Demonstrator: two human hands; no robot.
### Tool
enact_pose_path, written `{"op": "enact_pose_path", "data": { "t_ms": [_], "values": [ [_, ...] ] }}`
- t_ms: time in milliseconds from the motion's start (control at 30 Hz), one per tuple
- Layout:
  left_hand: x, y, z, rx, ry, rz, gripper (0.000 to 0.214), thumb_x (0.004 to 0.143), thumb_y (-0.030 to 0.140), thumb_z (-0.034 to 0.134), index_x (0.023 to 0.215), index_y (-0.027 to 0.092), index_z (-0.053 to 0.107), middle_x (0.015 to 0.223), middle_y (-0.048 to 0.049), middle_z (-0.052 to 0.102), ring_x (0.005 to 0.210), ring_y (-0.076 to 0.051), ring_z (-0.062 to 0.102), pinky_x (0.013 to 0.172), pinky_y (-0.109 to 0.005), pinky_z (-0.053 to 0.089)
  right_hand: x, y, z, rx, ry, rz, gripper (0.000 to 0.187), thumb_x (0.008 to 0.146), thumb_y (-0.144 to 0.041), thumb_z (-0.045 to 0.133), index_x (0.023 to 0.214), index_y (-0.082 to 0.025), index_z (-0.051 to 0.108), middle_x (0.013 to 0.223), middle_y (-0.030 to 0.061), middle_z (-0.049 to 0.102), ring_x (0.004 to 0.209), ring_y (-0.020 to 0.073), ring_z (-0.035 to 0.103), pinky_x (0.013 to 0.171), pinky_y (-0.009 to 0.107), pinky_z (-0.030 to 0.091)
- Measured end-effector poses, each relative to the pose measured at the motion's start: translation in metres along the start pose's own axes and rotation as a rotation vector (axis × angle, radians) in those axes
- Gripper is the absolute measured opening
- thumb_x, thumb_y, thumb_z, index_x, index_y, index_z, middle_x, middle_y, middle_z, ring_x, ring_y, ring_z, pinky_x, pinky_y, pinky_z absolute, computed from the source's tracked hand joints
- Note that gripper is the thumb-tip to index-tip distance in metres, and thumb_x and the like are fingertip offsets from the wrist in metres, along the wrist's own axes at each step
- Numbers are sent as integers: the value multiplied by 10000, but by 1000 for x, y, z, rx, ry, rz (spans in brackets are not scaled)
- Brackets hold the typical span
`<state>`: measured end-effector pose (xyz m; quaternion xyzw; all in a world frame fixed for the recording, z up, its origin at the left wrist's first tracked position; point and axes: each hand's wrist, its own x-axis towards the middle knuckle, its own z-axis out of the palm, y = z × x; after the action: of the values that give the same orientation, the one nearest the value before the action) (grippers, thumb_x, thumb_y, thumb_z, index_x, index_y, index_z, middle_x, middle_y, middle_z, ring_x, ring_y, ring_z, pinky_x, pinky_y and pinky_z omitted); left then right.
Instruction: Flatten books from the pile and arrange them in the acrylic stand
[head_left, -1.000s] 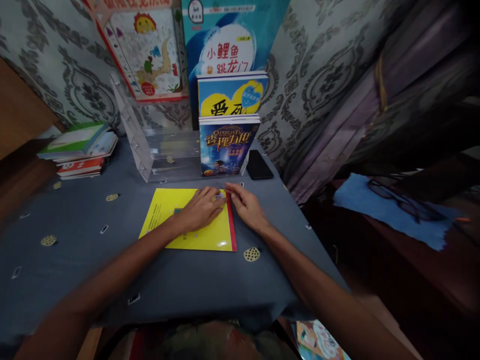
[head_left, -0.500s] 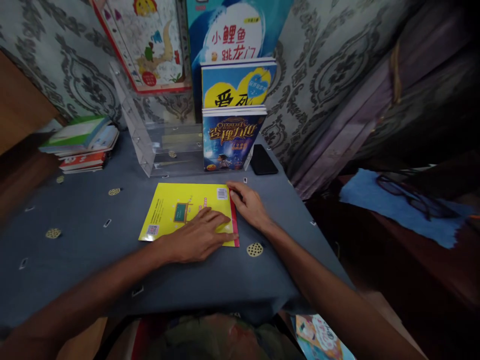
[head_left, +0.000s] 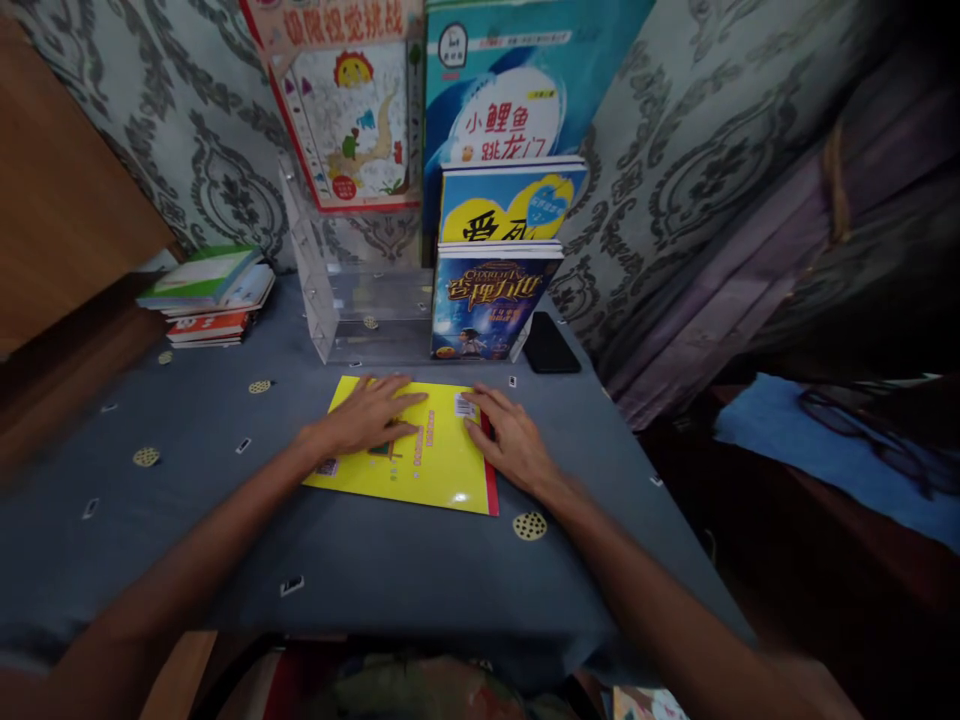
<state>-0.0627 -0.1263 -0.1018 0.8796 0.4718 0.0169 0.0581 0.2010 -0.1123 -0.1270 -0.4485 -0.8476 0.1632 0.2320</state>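
A thin yellow book (head_left: 442,470) with a red edge along its right side lies shut and flat on the table before me, a barcode near its upper right corner. My left hand (head_left: 371,412) rests on the upper left part of the cover with its fingers stretched out, hiding part of a small green board picture. At the right edge, my right hand (head_left: 514,435) lies over the red strip, its fingers apart and touching the cover by the barcode. Neither hand grips the book.
Behind the book stands a clear tiered rack (head_left: 319,290) holding a dark blue book (head_left: 487,310) and several taller ones. A black phone (head_left: 551,343) lies at its right. Stacked books (head_left: 214,295) sit back left. The table's right edge (head_left: 649,460) slopes towards me.
My left hand has slid from the lower right of the cover to its upper left. My right hand has come further over the right edge. The camera view has shifted a little.
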Motion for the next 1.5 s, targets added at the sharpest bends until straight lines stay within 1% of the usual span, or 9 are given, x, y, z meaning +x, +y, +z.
{"op": "enact_pose_path", "data": {
  "t_ms": [100,267,467,600,833,1000,1133,1333,1500],
  "values": [
    [-1,-15,1,22,17,-52,516,1031,491,376,1500,280,416,1558,-117,414,1444,-294,350,1150,-486,276,0,-3,-2,-15,7,-5,413,931,-262,455,1299,-158,614,1382,156,605,1251,300,585,1022,468,470],
    [-3,-12,1,62,61,-49,507,1030,502,371,1479,279,450,1464,-116,493,1325,-297,455,1065,-453,359,-16,-16,-8,-59,24,-55,347,958,-250,455,1248,-160,624,1147,133,705,1027,277,673,902,433,524],
    [-2,-14,3,37,71,-49,507,1023,526,379,1461,287,467,1419,-108,516,1281,-303,465,1035,-462,366,-67,-31,-11,-111,-10,-277,306,968,-340,589,1226,-178,610,1105,116,718,987,275,649,831,430,527],
    [-1,-14,1,15,83,-57,502,1011,523,421,1438,271,494,1375,-109,528,1243,-297,476,1010,-446,373,-81,-30,-14,-107,8,-346,239,978,-288,579,1198,-206,627,1183,100,712,1024,258,643,822,414,518],
    [-10,-10,-13,77,81,-143,399,986,496,486,1225,214,635,1083,-96,605,1012,-258,571,793,-340,439,-62,2,-25,-233,61,-385,244,990,-190,518,1160,-227,690,1129,84,743,1031,249,666,839,420,495],
    [-14,-6,-17,2,40,-149,275,988,401,492,912,196,658,816,-49,670,715,-188,612,627,-286,368,-41,27,-21,-273,79,-314,308,946,-104,501,1125,-228,719,1175,91,743,1108,266,673,896,475,504],
    [-12,-2,-14,-37,-22,-153,277,969,400,521,828,192,638,690,-27,664,605,-168,583,564,-277,299,-20,37,-13,-220,60,-294,425,867,-17,472,1132,-227,730,1203,92,735,1174,267,661,989,531,496],
    [-11,9,-13,57,-44,-112,331,993,395,475,795,184,636,690,-47,677,604,-177,602,559,-277,329,9,44,-2,-67,33,-282,486,824,7,459,1118,-245,752,1208,72,735,1201,268,656,1059,557,479],
    [6,31,-3,104,187,50,250,1009,315,448,926,171,635,957,-94,705,931,-231,649,771,-324,480,37,40,7,27,-21,-319,500,803,24,464,1106,-238,764,1194,80,740,1224,271,643,1048,518,508]
  ]
}}
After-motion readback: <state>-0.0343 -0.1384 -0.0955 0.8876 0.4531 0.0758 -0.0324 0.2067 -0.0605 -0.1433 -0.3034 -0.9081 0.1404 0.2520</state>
